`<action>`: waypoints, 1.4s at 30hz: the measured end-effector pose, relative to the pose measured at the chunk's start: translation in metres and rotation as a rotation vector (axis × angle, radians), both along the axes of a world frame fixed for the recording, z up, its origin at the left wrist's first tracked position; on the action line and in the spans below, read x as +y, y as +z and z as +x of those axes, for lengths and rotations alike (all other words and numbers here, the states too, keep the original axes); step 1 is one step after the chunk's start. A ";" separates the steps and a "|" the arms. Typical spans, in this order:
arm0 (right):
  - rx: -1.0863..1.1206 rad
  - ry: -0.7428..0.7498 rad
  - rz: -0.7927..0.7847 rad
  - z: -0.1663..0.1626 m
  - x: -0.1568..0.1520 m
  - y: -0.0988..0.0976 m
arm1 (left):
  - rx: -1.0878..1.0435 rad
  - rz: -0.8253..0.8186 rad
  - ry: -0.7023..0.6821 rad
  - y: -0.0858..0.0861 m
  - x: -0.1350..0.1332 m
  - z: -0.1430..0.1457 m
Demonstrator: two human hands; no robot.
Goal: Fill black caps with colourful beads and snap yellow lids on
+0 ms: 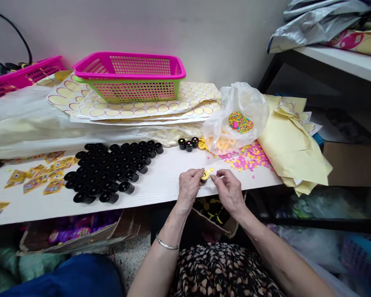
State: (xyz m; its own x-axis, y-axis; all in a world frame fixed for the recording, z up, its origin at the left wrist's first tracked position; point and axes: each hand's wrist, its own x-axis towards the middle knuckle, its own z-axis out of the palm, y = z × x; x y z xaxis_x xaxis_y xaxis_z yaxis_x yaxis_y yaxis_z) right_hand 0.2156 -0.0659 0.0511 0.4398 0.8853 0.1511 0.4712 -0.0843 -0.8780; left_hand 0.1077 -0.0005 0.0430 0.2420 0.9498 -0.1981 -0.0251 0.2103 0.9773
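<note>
My left hand (190, 187) pinches a small black cylindrical piece with a yellow ring top (205, 176) at the table's front edge. Close by on the right is my right hand (230, 189), its fingers curled and its thumb tip near the ring; whatever lies between its fingertips is too small to make out. A tiny yellow bead (212, 169) lies just behind the ring. Behind my hands stand three black cups with coloured dots on top (189, 145). Beside them are loose yellow rings (202, 143).
Many black cups (108, 169) stand grouped at left, beside scattered gold cards (54, 175). Pink and yellow beads (250, 156) spread at right near a plastic bag (256, 99) holding coloured balls. A pink and green basket (136, 88) sits behind on printed sheets. An open box (214, 212) is below.
</note>
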 end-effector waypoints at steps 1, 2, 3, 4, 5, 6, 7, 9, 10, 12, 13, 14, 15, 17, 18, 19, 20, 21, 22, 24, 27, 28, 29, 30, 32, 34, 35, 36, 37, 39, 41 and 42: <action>0.181 -0.006 -0.061 -0.004 0.000 -0.003 | 0.005 0.005 0.002 0.001 0.000 0.000; 0.337 0.012 -0.116 -0.007 0.002 -0.005 | 0.011 0.014 0.005 0.002 -0.001 0.000; 0.464 0.035 -0.160 -0.010 0.005 -0.006 | 0.016 0.023 0.010 0.002 -0.001 0.001; 0.562 0.050 -0.191 -0.011 0.009 -0.005 | 0.017 0.031 0.015 0.002 -0.002 0.001; 0.644 0.061 -0.223 -0.012 0.013 -0.004 | 0.009 0.031 0.021 0.002 -0.002 0.002; 0.715 0.074 -0.260 -0.013 0.016 -0.002 | -0.004 0.025 0.027 0.002 -0.004 0.002; 0.780 0.091 -0.298 -0.013 0.019 0.000 | -0.019 0.013 0.033 0.002 -0.005 0.002; 0.878 0.110 -0.351 -0.015 0.021 0.002 | -0.038 -0.021 0.048 0.003 -0.008 0.002; 0.908 0.106 -0.356 -0.015 0.020 0.002 | -0.044 -0.044 0.063 0.004 -0.009 0.003; 0.931 0.084 -0.321 -0.017 0.019 0.002 | -0.057 -0.101 0.097 0.006 -0.009 0.004; 0.936 0.078 -0.298 -0.018 0.019 0.002 | -0.069 -0.132 0.111 0.007 -0.009 0.005; 0.943 0.078 -0.281 -0.018 0.019 0.002 | -0.080 -0.162 0.116 0.008 -0.007 0.006; 0.954 0.081 -0.275 -0.018 0.020 0.002 | -0.086 -0.188 0.114 0.009 -0.006 0.007; 0.992 0.094 -0.300 -0.016 0.022 0.002 | -0.086 -0.221 0.104 0.010 -0.003 0.007; 1.018 0.108 -0.329 -0.015 0.022 0.003 | -0.083 -0.229 0.099 0.010 -0.001 0.007; 1.044 0.123 -0.356 -0.014 0.023 0.004 | -0.080 -0.235 0.096 0.010 0.000 0.007; 1.066 0.145 -0.379 -0.013 0.022 0.004 | -0.079 -0.239 0.094 0.010 0.001 0.006; 1.079 0.172 -0.390 -0.012 0.022 0.005 | -0.081 -0.241 0.089 0.010 0.002 0.005; 1.077 0.199 -0.386 -0.012 0.021 0.006 | -0.082 -0.243 0.074 0.010 0.003 0.004; 1.034 0.234 -0.356 -0.011 0.020 0.008 | -0.061 -0.240 0.018 0.010 0.006 0.002; 0.967 0.255 -0.362 -0.012 0.021 0.010 | 0.001 -0.215 -0.068 0.009 0.013 -0.001; 0.965 0.257 -0.383 -0.011 0.021 0.011 | 0.020 -0.205 -0.083 0.008 0.015 -0.002; 0.971 0.258 -0.407 -0.011 0.022 0.013 | 0.031 -0.198 -0.091 0.007 0.017 -0.004; 0.982 0.257 -0.431 -0.010 0.023 0.014 | 0.039 -0.190 -0.099 0.005 0.019 -0.005; 1.003 0.248 -0.468 -0.008 0.025 0.017 | 0.067 -0.155 -0.126 0.003 0.022 -0.007; 1.010 0.229 -0.473 -0.007 0.026 0.020 | 0.095 -0.113 -0.146 0.003 0.024 -0.007; 1.008 0.225 -0.465 -0.007 0.027 0.021 | 0.104 -0.099 -0.148 0.003 0.025 -0.006; 1.000 0.219 -0.451 -0.007 0.027 0.021 | 0.109 -0.089 -0.140 0.004 0.026 -0.005; 0.990 0.210 -0.434 -0.007 0.028 0.021 | 0.112 -0.086 -0.127 0.004 0.027 -0.004; 0.970 0.185 -0.408 -0.009 0.028 0.018 | 0.139 -0.083 -0.109 0.003 0.029 -0.001; 0.962 0.157 -0.406 -0.012 0.028 0.013 | 0.175 -0.085 -0.117 0.000 0.029 -0.002; 0.964 0.151 -0.403 -0.013 0.027 0.012 | 0.169 -0.091 -0.134 -0.001 0.029 -0.004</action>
